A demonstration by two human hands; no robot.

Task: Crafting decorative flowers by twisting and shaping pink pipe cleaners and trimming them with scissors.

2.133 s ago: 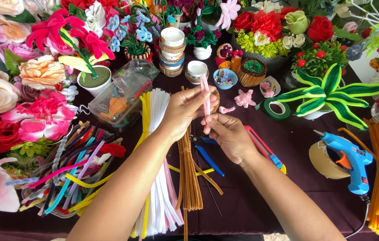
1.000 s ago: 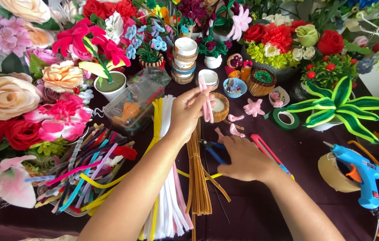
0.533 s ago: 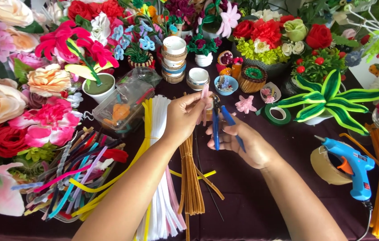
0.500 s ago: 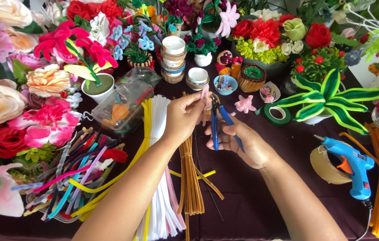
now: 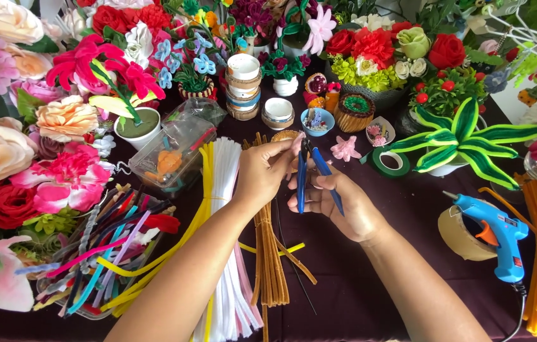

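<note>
Blue-handled pliers, long axis upright, tips pointing away toward the white cup, in the right hand grip. Left hand pinches a pink pipe cleaner beside the tips. Earlier, the right hand lay empty on the worktop.

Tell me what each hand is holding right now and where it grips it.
The right hand holds cutters by their blue handles. The left hand pinches a pink stem near its upper end, beside the cutter's tip.

Bright, even daylight; shadows soft and faint. Colours saturated, focus sharp centrally. Mild wide-angle stretching at frame edges. No significant glare or motion blur.
</note>
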